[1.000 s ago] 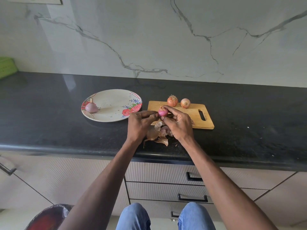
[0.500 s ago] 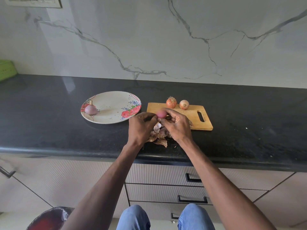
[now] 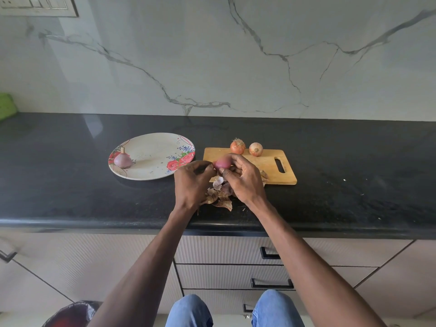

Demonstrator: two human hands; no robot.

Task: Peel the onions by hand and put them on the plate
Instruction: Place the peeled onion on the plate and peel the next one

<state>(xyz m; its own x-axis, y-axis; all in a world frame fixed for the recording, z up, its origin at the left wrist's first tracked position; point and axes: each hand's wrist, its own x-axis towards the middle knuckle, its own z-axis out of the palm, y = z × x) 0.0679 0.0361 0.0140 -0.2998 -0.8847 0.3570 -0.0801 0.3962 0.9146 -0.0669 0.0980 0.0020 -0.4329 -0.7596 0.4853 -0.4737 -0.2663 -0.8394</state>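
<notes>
A small pink onion [image 3: 221, 163] is held between both hands above the counter, by the near-left corner of the wooden cutting board [image 3: 266, 169]. My right hand [image 3: 243, 179] curls its fingers and thumb round it. My left hand [image 3: 192, 180] pinches at its left side. One peeled purple onion [image 3: 122, 159] lies at the left of the flowered plate [image 3: 153, 159]. Two unpeeled brown onions [image 3: 237, 146] [image 3: 256, 149] sit at the board's far edge. Loose skins [image 3: 220, 197] lie on the counter under my hands.
The black countertop [image 3: 354, 185] runs the full width, with a marble wall behind. A green object [image 3: 7, 106] sits at the far left. Drawers with black handles [image 3: 271, 283] are below, and a bin with a dark bag [image 3: 70, 315] stands at lower left.
The onion has turned between my fingers, and both hands have shifted slightly. The camera has tilted down a little. Plate, board and other onions have stayed put.
</notes>
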